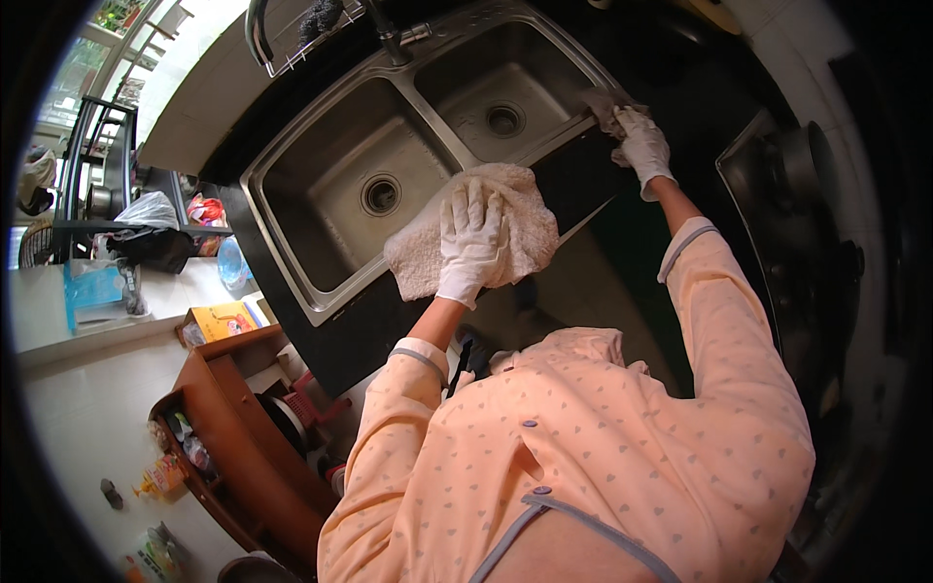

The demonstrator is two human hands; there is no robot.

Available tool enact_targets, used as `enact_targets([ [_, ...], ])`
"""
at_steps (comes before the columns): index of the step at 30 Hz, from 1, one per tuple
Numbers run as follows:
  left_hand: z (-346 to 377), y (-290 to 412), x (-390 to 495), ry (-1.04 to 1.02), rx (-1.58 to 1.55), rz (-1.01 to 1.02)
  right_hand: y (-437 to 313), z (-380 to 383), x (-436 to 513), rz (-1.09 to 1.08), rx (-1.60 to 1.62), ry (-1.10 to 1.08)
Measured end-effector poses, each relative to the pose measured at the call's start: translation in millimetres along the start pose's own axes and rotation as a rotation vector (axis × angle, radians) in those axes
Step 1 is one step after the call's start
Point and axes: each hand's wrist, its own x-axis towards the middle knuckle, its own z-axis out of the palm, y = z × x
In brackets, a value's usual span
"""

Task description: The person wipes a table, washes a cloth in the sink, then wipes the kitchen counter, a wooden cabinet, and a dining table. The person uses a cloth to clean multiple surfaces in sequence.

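Note:
My left hand, in a white glove, lies flat with its fingers stretched out on a cream terry towel. The towel covers part of the front rim of a stainless-steel double sink and the black counter beside it. At the sink's right end my right hand, gloved too, is closed around a thin greyish-brown cloth, which touches the rim corner. Drains show in the left basin and the right basin. My left thumb cannot be made out clearly.
A dark faucet rises behind the sink, near a wire rack holding a dark scrubber. Right of my arm is a dark cooktop with a pot. A brown wooden cabinet stands at left, with a yellow box near it.

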Motion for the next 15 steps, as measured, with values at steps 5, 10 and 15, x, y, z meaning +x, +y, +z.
enact_targets([
  [5,-32.6,-16.9,-51.6,0.104,0.015,-0.048,2.1,2.1,2.5,-0.171,-0.65,0.195],
  [10,-46.2,-48.1,-98.8,-0.013,-0.052,0.04,-13.7,80.2,-63.6,-0.137,-0.062,-0.11],
  [15,-32.4,-75.7,-99.9,0.132,-0.178,0.051,-23.4,132.8,-121.1,-0.144,-0.587,-0.272],
])
